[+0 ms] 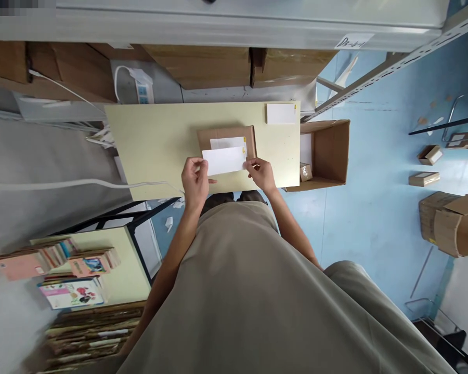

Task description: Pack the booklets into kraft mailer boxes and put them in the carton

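Observation:
Between my two hands a white paper label (223, 161) is stretched out flat, a small yellow mark at its upper right corner. My left hand (195, 179) pinches its left end, and my right hand (260, 173) pinches the lower right corner. Just beyond it lies a brown cardboard box (205, 137) on the pale yellow table (156, 145). Another white label (226, 142) shows on top of that box, partly covered by the held one. A further white label (281, 114) rests at the table's far right corner.
An open carton (330, 153) with a small parcel inside stands against the table's right end. Large boxes (203, 65) and a power strip (143, 91) sit on the shelf behind. Stacked books (74, 291) lie at lower left; a white cable (74, 183) runs in from the left.

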Demonstrator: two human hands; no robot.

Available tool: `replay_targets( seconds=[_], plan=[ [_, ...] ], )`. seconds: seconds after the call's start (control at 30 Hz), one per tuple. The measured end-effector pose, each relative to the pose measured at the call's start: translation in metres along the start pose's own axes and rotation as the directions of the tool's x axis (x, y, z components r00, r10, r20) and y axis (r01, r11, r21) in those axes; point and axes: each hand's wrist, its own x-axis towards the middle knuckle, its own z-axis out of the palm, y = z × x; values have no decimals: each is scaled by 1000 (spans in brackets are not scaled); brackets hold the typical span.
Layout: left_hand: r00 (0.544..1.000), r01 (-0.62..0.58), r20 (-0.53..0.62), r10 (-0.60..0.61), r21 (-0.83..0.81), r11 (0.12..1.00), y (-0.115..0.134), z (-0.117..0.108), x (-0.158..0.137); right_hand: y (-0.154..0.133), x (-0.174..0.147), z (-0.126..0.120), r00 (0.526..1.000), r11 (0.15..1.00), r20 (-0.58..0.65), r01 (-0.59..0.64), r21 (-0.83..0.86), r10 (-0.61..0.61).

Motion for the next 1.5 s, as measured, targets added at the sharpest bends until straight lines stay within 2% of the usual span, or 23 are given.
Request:
replay_targets(
  seconds=[0.07,0.17,0.37,0.5,0.87,1.23,1.5],
  plan=[
    [998,-57,-37,60,71,996,-10,0,7,2,5,-2,999,998,-10,34,-47,-34],
    [993,-74,-81,85,129,989,-26,4,26,3,17,-1,998,989,-23,58,-135,-61],
    [996,-39,-66,52,182,982,-48,24,70,4,44,8,993,931,-95,26,-364,-65],
    [994,-36,-91,55,200,979,-55,33,84,8,55,15,993,904,-114,-11,-428,-42],
    [993,-30,-105,63,288,957,-68,38,99,8,61,24,987,878,-160,-75,-472,-2],
    [994,-27,-88,60,332,943,-67,39,102,4,66,27,980,864,-192,-133,-485,44],
    [997,-15,-68,38,316,949,-71,39,109,0,77,18,987,860,-145,-135,-493,71]
  ],
)
